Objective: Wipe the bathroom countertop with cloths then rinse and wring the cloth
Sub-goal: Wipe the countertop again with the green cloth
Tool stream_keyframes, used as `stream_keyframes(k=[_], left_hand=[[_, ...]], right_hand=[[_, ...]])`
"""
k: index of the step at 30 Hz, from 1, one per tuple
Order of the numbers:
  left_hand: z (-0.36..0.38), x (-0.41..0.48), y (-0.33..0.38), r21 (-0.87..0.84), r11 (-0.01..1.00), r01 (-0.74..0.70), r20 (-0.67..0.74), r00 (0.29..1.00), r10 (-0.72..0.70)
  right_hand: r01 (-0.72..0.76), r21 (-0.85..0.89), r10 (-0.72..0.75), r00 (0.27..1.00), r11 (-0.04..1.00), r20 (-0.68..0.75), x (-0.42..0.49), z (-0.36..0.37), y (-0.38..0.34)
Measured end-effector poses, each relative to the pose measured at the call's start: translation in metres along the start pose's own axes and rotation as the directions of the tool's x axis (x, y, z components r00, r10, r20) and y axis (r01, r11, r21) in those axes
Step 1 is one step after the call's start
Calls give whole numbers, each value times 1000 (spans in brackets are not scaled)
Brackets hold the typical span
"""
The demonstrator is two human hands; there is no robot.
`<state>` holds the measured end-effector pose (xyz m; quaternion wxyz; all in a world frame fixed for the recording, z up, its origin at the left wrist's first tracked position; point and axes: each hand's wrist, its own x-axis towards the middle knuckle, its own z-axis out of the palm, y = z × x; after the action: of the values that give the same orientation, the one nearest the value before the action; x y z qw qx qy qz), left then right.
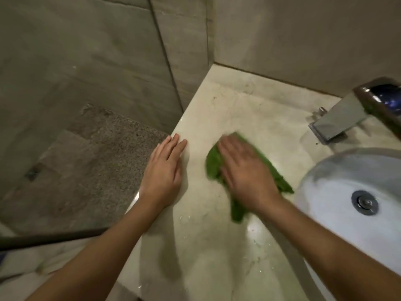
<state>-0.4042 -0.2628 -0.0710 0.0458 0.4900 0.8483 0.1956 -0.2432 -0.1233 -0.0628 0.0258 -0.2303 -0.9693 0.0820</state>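
A green cloth (213, 164) lies crumpled on the pale marble countertop (249, 105), left of the basin. My right hand (245, 172) presses flat on top of the cloth, fingers together and pointing away; it looks blurred. My left hand (166, 168) rests flat and empty on the countertop's left edge, fingers stretched out, a short gap from the cloth. Part of the cloth is hidden under my right hand.
A white round sink (325, 192) with a metal drain (365, 202) sits at the right. A square chrome faucet (340, 120) stands behind it, with a dark dish (382, 98) at the far right. Tiled walls close the back; the shower floor (97, 159) drops away left.
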Motion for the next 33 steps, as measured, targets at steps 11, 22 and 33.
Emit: stream_keyframes(k=[11,22,33], left_hand=[[3,-1,-1,-27,1000,1,-16,1000,-1],[3,-1,-1,-6,1000,-9,-44,999,9],[-30,-102,-8,49,989,141,-12,990,-140]], right_hand=[[-92,4,92,994,996,-60,18,2,4],[31,70,-30,999,997,-16,-34,-5,11],[-65,-27,65,998,998,-2,-59,2,3]])
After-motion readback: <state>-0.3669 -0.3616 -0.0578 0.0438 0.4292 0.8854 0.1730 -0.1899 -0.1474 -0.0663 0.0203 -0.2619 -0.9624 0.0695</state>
